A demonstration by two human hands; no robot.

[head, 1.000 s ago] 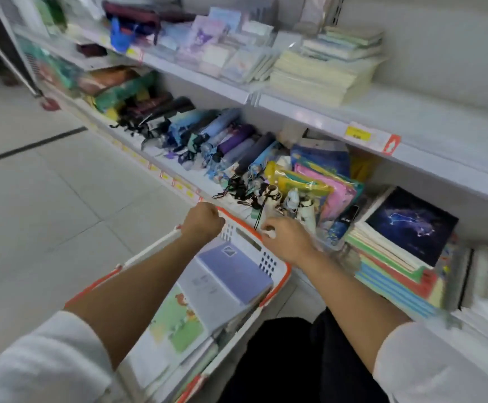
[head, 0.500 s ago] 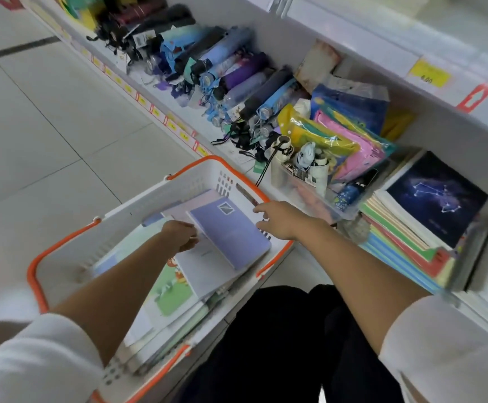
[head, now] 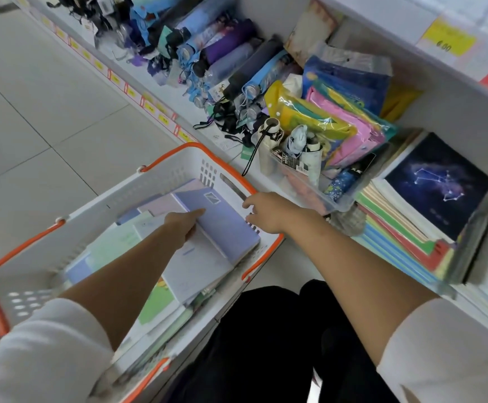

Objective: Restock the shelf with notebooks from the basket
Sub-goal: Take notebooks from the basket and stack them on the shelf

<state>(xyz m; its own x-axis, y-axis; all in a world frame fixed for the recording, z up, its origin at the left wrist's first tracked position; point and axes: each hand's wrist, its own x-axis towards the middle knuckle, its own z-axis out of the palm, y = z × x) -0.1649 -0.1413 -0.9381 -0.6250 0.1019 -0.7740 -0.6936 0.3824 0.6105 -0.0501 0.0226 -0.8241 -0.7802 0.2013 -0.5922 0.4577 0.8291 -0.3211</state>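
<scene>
A white basket with an orange rim sits low in front of me and holds several notebooks. A purple notebook lies on top at the basket's far right. My left hand reaches into the basket, and its fingers close over that notebook's left edge. My right hand hovers open over the basket's right rim, fingers spread near the notebook's far corner. On the shelf to the right lies a stack of coloured notebooks topped by a dark constellation notebook.
Folded umbrellas fill the shelf to the left. A clear bin with small umbrellas and bright plastic pouches stands beside the notebook stack. An upper shelf edge with a yellow price tag overhangs. Tiled floor lies on the left.
My view tilted down toward the basket. Both hands let go of the basket's rim. The left hand went into the basket onto the purple notebook, and the right hand opened over the rim.
</scene>
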